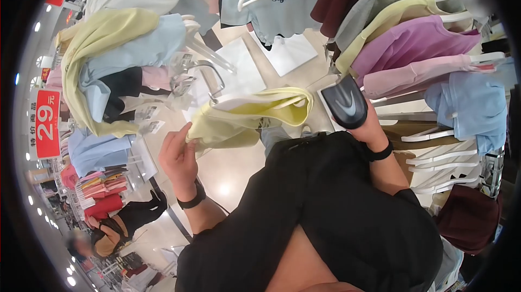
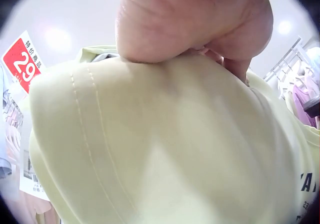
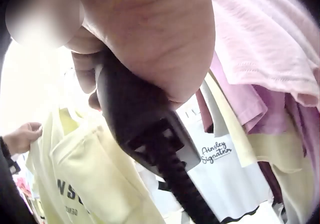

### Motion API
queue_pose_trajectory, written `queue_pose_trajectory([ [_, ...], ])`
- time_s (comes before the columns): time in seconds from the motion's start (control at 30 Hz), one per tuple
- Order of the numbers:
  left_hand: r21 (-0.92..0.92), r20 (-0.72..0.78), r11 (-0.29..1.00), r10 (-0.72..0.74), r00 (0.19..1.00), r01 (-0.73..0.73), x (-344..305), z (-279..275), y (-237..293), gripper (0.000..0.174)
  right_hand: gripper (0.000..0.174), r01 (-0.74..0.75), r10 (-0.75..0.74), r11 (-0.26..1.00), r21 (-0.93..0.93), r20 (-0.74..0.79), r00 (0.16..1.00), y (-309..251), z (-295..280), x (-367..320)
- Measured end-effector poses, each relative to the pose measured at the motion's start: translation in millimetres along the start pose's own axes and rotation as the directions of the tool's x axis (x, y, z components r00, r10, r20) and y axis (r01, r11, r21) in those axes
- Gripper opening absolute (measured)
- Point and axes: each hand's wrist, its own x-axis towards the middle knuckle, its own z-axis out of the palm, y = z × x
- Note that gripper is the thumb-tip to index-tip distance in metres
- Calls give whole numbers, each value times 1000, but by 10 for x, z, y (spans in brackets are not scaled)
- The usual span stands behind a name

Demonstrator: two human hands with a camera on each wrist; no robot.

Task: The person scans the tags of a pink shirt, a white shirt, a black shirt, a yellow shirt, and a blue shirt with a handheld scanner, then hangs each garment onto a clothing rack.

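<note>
A pale yellow T-shirt (image 1: 228,126) with dark lettering hangs from a metal hook (image 1: 213,83) in front of the person. My left hand (image 1: 180,159) pinches the shirt's sleeve edge between thumb and fingers. In the left wrist view, double stitching runs along the yellow fabric (image 2: 150,144) below that hand. My right hand (image 1: 373,129) grips a black garment steamer (image 1: 346,102) by its handle, to the right of the shirt and apart from it. From the handle's end, a ribbed hose (image 3: 186,194) runs down in the right wrist view.
Racks of shirts stand on both sides, including a purple shirt (image 1: 407,45) at right and a yellow garment (image 1: 103,37) at left. A light blue shirt (image 1: 287,7) hangs ahead. Red price signs (image 1: 46,124) and another person (image 1: 116,227) are at the left.
</note>
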Motion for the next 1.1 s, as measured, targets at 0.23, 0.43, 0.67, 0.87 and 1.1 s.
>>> queue_pose_trajectory([
  [0.23,-19,-52,1000,8,999,-9,-1,-153,-8,43,45,179,-135,958,-224,196,971,-126,51,38],
  [0.43,-41,-2,999,35,999,-35,16,-191,74,42,44,224,-176,953,-206,226,958,-167,91,115],
  [0.67,-65,37,997,49,998,-46,50,-159,138,42,47,147,-119,985,-89,265,957,-137,134,108],
  [0.87,-34,39,997,74,996,-73,112,-142,179,43,45,133,-116,989,-68,208,971,-195,166,128],
  [1.1,-21,140,993,121,983,-119,189,-24,325,38,43,147,-110,983,-113,283,953,-346,214,183],
])
